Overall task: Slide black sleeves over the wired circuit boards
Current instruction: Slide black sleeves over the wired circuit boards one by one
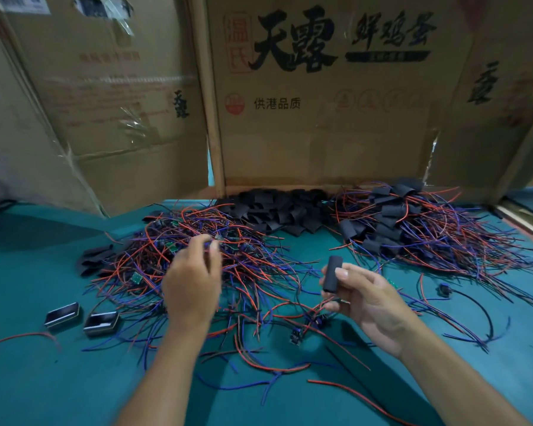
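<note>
A person's right hand (366, 302) gripped a black sleeve (333, 273) upright above the green table (43, 379), while the left hand (191, 281), fingers curled, reached into a tangle of wired circuit boards (197, 256); whether it grasped anything was unclear.

Middle cardboard panel (320, 124), large black brush lettering: 天露
Same panel, right of it: 鲜鸡蛋
Same panel, red seal at left: 温氏
Same panel, lower small print: 供港品质
Left cardboard panel (120, 118), vertical black lettering: 天露
Left panel, faded red print: unreadable
</note>
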`<action>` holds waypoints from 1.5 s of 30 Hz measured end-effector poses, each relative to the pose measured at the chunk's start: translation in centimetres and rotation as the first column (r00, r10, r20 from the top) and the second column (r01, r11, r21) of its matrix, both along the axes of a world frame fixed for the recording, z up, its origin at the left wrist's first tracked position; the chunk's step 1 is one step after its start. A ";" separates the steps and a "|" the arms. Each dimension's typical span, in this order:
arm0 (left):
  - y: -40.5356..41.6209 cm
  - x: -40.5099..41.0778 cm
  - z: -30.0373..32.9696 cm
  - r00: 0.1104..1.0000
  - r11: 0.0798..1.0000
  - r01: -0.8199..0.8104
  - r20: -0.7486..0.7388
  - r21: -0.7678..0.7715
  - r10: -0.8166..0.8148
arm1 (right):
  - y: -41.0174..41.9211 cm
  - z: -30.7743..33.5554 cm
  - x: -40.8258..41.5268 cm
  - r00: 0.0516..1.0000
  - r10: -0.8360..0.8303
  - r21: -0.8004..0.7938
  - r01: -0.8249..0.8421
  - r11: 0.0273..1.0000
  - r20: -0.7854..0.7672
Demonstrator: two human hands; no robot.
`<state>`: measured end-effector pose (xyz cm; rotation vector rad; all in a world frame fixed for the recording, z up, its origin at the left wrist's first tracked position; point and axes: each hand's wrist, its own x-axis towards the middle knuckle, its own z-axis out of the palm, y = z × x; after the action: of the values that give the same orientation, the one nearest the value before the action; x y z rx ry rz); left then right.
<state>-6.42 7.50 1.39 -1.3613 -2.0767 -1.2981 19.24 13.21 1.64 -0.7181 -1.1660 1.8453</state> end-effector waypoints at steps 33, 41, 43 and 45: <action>-0.3 1.8 1.8 -0.355 0.583 0.257 0.636 0.771 -0.685 | -0.4 -0.2 -0.9 0.999 -0.038 -0.070 0.040 0.997 0.029; -0.3 0.8 1.7 -0.515 0.571 0.034 0.504 0.820 -0.693 | -2.2 -0.9 -1.6 0.708 -0.272 0.536 -0.177 0.826 0.652; -0.5 0.9 1.8 -0.533 0.560 -0.013 0.468 0.828 -0.705 | -2.5 -1.1 -1.7 0.620 -0.422 0.705 -0.323 0.631 0.662; -0.6 1.0 1.8 -0.571 0.540 -0.062 0.414 0.839 -0.709 | -2.7 -1.3 -1.9 0.611 -0.439 0.734 -0.391 0.556 0.659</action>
<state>-5.45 6.93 3.23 -0.4770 -0.5902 -4.3060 17.39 10.52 0.30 -0.9645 -2.3761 0.5689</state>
